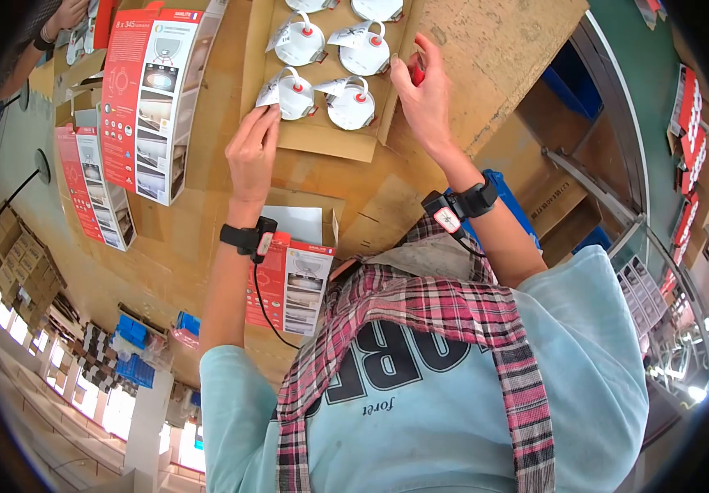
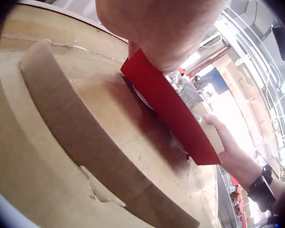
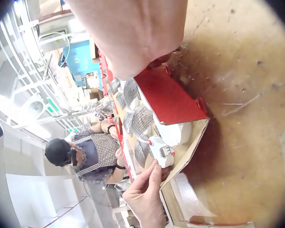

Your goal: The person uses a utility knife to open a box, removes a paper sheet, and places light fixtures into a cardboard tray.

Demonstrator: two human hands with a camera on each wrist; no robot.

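Note:
A shallow cardboard tray [image 1: 330, 145] with a red outer side [image 3: 168, 97] holds several white round downlights [image 1: 352, 108], each with a looped cable and a printed paper tag. My left hand [image 1: 252, 152] is at the tray's near left corner, its fingertips pinching the paper tag [image 1: 270, 89] of the nearest left downlight [image 1: 296, 100]. At the tray's right edge, my right hand [image 1: 428, 99] holds a small red object [image 1: 418, 69] between thumb and fingers; its kind is mostly hidden. In the right wrist view the left fingers [image 3: 154, 173] meet close beside a white downlight.
Tall printed red-and-white boxes [image 1: 145, 107] stand left of the tray. Another such box [image 1: 293, 279], with raised flaps, stands between my left forearm and the apron. Across the wooden table [image 1: 502, 49], another person [image 3: 97, 152] works. Blue bins [image 1: 575, 86] lie beyond the table's right edge.

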